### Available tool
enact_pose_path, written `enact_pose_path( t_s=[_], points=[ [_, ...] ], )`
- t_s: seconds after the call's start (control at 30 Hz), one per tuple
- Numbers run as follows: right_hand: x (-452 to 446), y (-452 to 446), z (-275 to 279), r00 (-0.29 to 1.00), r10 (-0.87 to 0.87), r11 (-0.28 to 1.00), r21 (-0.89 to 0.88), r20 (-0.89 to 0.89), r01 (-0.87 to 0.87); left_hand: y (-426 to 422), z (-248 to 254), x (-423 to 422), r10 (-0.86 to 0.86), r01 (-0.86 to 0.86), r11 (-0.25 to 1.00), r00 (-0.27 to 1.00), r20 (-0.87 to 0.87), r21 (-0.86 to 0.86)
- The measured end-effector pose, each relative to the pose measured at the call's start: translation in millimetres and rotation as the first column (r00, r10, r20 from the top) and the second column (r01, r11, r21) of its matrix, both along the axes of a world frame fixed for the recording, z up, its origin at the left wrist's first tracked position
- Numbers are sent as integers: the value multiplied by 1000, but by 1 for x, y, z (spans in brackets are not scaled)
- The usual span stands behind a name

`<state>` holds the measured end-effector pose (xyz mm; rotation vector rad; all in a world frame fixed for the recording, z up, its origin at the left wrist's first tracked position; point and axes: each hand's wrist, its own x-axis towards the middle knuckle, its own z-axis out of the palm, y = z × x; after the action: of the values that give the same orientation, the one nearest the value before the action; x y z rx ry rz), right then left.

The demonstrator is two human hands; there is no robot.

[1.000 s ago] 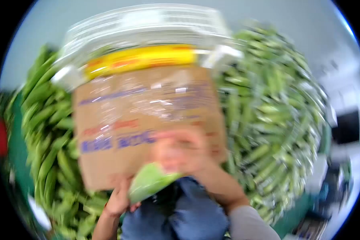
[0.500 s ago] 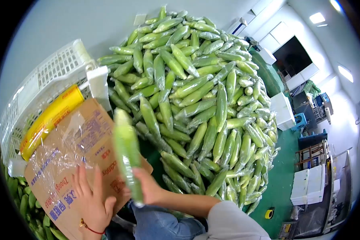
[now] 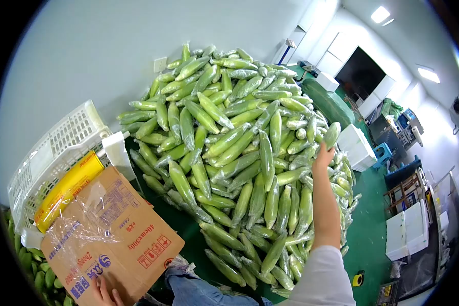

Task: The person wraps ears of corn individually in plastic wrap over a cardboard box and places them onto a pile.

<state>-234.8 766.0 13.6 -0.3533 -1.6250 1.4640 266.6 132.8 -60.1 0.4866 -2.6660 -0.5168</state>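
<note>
Inspecting through the head view at a distance, I record the following. My right grip (image 3: 323, 156) is closed around one green corn ear sealed in clear plastic film (image 3: 332, 134), at the far right edge of a large heap of similar film-wrapped green ears (image 3: 239, 148). I cannot tell whether the held ear touches the heap. My left grip (image 3: 106, 295) rests with fingers apart on a brown printed cardboard panel (image 3: 145, 222); I see nothing held there, though part of that hand lies outside the frame. Above it, a bright yellow printed roll (image 3: 69, 191) lies along a white perforated plastic crate (image 3: 71, 133), and loose clear film (image 3: 66, 232) lies creased over the cardboard.

Hazards, in my judgement: the wrapped ears look rounded and slick, so one released unsupported at the heap's edge could roll onto the green floor (image 3: 368, 214). Pressing into that slope could start neighbouring ears sliding. Squeezing too hard could split the wrap. The loose film near the left fingers could cling and drag if that hand lifts carelessly.
</note>
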Motion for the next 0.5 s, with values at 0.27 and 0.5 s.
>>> enact_pose_path(
  t_s=[0.27, 0.5],
  points=[
    [87, -264, -36, 746, 504, 606, 437, 435, -664, -15, -26, 43, 166, -157, 976, 985, 49, -151],
    [237, -475, -107, 229, 772, -428, 751, 593, -504, -80, -20, 9, 468, -475, 879, 876, 115, 38]
  ],
)
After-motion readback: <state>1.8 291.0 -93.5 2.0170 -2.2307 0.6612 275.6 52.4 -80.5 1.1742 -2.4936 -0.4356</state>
